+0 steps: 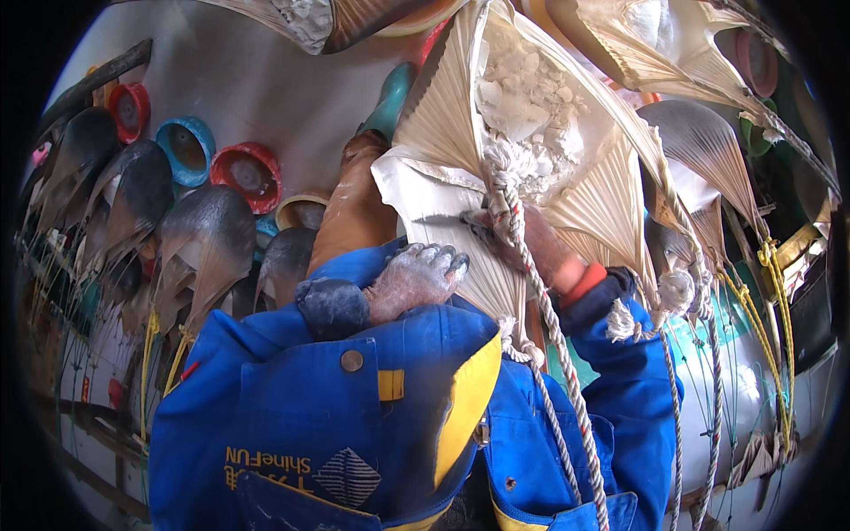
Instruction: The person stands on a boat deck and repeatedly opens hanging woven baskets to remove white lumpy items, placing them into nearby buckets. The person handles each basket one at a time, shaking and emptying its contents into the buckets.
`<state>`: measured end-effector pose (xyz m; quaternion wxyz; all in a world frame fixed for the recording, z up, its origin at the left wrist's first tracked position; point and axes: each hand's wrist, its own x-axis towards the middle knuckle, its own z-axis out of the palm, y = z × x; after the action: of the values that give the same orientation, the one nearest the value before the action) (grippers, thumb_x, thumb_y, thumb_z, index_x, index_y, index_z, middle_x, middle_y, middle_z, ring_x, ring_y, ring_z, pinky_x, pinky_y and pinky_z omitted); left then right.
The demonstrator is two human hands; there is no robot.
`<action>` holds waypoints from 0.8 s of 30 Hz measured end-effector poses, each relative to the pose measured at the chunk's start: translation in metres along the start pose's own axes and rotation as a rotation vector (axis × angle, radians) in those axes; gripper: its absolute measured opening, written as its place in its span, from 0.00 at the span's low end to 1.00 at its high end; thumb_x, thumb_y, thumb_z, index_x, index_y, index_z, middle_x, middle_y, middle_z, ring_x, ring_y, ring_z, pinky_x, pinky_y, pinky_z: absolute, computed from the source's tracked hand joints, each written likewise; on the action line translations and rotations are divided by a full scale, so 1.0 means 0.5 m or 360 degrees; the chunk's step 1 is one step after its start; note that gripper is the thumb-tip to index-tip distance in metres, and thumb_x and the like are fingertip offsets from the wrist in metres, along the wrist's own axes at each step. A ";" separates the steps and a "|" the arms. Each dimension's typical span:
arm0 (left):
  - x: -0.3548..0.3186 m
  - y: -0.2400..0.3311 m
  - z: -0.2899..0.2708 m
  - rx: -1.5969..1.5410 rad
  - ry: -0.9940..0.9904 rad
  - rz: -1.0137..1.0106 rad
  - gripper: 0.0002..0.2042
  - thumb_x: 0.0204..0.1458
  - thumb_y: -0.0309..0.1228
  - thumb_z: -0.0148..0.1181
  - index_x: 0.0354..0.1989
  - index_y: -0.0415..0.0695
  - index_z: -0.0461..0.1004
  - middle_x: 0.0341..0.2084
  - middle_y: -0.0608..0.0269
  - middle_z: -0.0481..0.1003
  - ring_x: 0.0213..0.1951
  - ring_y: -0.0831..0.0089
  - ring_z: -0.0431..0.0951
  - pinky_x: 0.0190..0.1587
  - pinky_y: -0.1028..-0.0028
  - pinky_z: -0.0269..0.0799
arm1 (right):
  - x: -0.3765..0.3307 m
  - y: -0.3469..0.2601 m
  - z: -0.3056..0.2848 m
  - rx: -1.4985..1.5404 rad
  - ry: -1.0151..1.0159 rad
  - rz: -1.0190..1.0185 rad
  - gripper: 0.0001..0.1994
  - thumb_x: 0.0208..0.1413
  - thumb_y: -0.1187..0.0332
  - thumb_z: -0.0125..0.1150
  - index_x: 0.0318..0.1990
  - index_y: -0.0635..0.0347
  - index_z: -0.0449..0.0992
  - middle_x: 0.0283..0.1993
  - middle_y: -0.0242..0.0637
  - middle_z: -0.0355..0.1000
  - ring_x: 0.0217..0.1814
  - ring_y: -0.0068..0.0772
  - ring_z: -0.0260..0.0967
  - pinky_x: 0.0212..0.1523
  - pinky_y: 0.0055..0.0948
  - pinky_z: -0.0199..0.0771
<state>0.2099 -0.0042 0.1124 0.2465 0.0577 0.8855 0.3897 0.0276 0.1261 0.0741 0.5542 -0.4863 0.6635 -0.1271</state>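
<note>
In front of me hangs a large pale pleated cloth (pixel 443 115), gathered with twisted white rope (pixel 518 212). White crumbly lumps (pixel 522 97) lie in its upper hollow. My right hand (pixel 536 243) reaches in behind the rope, with dark-smudged fingers closed against a cloth fold; the rope partly covers it. My left hand (pixel 414 281) is closed beside the cloth's lower left edge, its knuckles dusted white. What lies under its fingers, if anything, is hidden. An orange cuff (pixel 584 283) shows at my right wrist, and a long brown rounded shape (pixel 354 203) lies beyond my left hand.
Red basins (pixel 246 177) and a blue basin (pixel 186 149) stand at the left against a grey surface. Several dark domed shapes with pleated cloth (pixel 204 239) hang below them on strings. More pleated cloth and yellow cords (pixel 775 301) hang at the right.
</note>
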 end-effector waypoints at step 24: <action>0.075 0.011 0.165 -0.0130 0.0381 0.0130 0.14 0.44 0.29 0.53 0.41 0.43 0.72 0.26 0.59 0.76 0.34 0.61 0.77 0.38 0.58 0.70 | -0.121 -0.018 0.021 -0.0059 0.0086 0.0721 0.14 0.53 0.68 0.56 0.48 0.51 0.77 0.36 0.48 0.68 0.39 0.51 0.70 0.40 0.44 0.70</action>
<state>0.2164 0.0652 0.0543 0.1251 0.0367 0.8889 0.4392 0.0357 0.1730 0.1136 0.5415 -0.3315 0.7726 0.0000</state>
